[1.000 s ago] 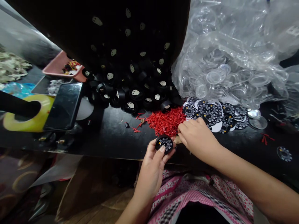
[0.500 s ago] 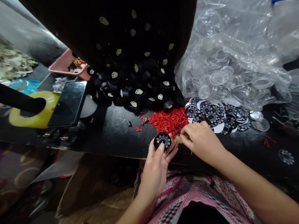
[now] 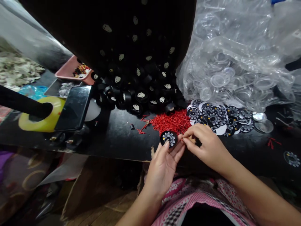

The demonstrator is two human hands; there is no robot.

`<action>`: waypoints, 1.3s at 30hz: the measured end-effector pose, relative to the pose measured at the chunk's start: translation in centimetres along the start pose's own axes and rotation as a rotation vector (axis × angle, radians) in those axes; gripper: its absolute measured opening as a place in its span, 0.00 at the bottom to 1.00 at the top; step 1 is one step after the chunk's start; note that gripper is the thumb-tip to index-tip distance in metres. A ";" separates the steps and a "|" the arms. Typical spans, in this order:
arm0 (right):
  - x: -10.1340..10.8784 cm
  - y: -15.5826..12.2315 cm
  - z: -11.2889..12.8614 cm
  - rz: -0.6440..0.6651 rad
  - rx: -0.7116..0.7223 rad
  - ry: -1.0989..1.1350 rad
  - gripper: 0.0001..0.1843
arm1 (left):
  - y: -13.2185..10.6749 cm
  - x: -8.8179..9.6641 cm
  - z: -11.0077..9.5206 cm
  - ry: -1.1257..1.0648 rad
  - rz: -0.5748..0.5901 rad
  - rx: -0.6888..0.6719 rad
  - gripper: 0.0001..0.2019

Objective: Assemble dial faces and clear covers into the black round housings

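Observation:
My left hand (image 3: 164, 164) holds a small round black gauge with a printed dial (image 3: 168, 138) between thumb and fingers, just over the front edge of the black table (image 3: 113, 138). My right hand (image 3: 207, 146) is beside it, fingertips pinched together close to the gauge's right side; what they pinch is too small to name. Right behind the hands lies a heap of tiny red pointers (image 3: 172, 121). A spread of printed dial discs (image 3: 216, 119) lies behind my right hand.
A big pile of black round housings (image 3: 138, 84) spills from a dark bag at the back. A clear plastic bag of transparent lenses (image 3: 235, 62) fills the back right. A phone (image 3: 74, 108), a yellow tape ring (image 3: 44, 117) and a pink tray (image 3: 70, 69) sit at the left.
Both hands have shifted slightly right with the gauge. My right hand has drawn back from the red pile and closed in against the gauge.

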State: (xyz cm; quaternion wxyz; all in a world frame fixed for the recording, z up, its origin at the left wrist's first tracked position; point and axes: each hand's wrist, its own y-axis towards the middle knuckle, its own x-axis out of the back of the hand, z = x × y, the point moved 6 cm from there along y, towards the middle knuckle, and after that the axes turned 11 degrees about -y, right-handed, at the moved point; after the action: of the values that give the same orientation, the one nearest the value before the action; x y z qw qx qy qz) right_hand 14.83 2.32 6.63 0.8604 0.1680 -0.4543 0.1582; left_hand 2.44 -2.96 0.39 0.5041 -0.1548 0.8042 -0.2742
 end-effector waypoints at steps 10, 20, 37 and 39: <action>0.6 -0.3 0.2 0.009 -0.010 -0.114 0.09 | -0.9 -0.2 -0.4 0.155 0.090 -0.193 0.10; 0.7 -0.4 1.3 0.073 -0.040 0.028 0.08 | 0.7 -0.5 0.3 0.402 0.084 -0.188 0.16; 0.7 -1.3 1.9 0.100 -0.112 0.032 0.12 | -1.3 -1.6 -1.6 0.832 0.139 -0.431 0.10; 0.5 -1.4 1.9 0.096 -0.158 0.031 0.13 | -1.5 -1.6 -1.9 0.867 0.131 -0.469 0.10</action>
State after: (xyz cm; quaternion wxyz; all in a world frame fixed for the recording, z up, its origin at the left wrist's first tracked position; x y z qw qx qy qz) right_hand 14.32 0.33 7.79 0.8694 0.0753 -0.4594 0.1656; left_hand 1.42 -2.72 3.09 0.0910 -0.0849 0.9879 -0.0929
